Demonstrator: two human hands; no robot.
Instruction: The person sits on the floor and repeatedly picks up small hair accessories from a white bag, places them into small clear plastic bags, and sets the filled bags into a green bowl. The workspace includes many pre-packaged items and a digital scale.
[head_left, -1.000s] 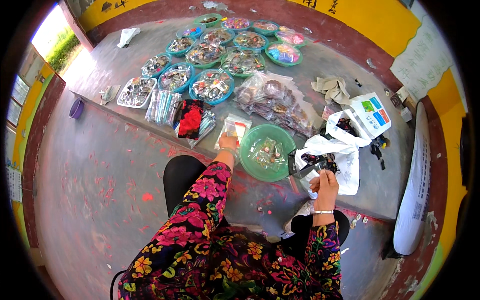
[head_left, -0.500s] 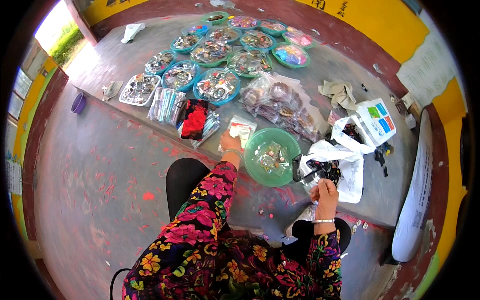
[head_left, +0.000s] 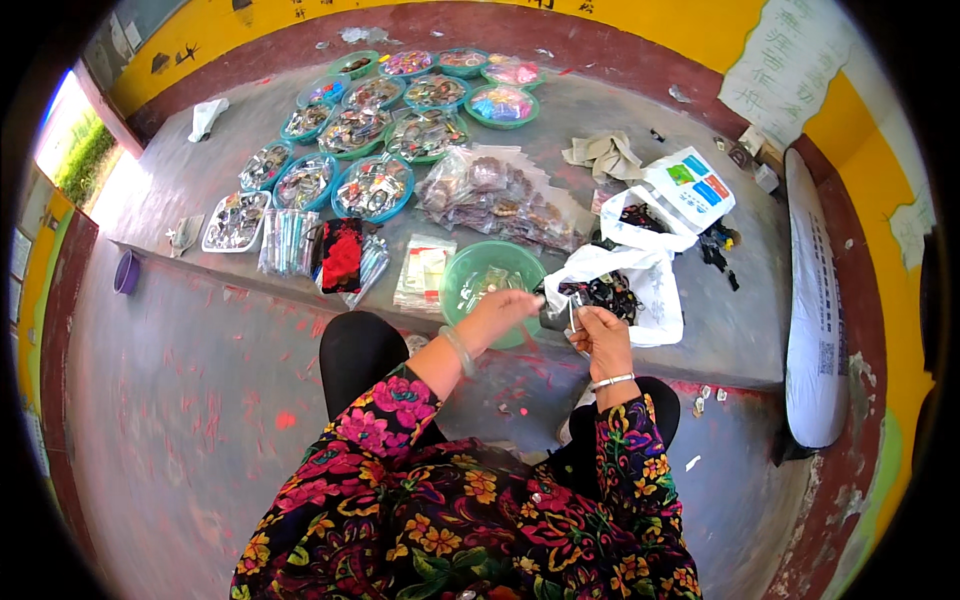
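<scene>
Head view: both hands meet just over the near edge of the grey platform (head_left: pixel 180 170). Right hand (head_left: pixel 603 338) grasps a small clear packet (head_left: pixel 560 315); left hand (head_left: pixel 510 305) pinches its other end, fingers closed on it. Green basin (head_left: pixel 462 272) sits right beneath the left hand, few packets inside. White bag (head_left: pixel 640 275) of dark items lies open beside it, still fairly full. Far-edge trays (head_left: pixel 372 190) look filled; sorting seems midway.

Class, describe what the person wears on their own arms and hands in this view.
Both arms wear black sleeves with a bright floral print in pink, red, yellow and green. The left sleeve is pushed up the forearm. The left hand has a pale bangle at the wrist; the right hand has a thin silvery bracelet.
</scene>
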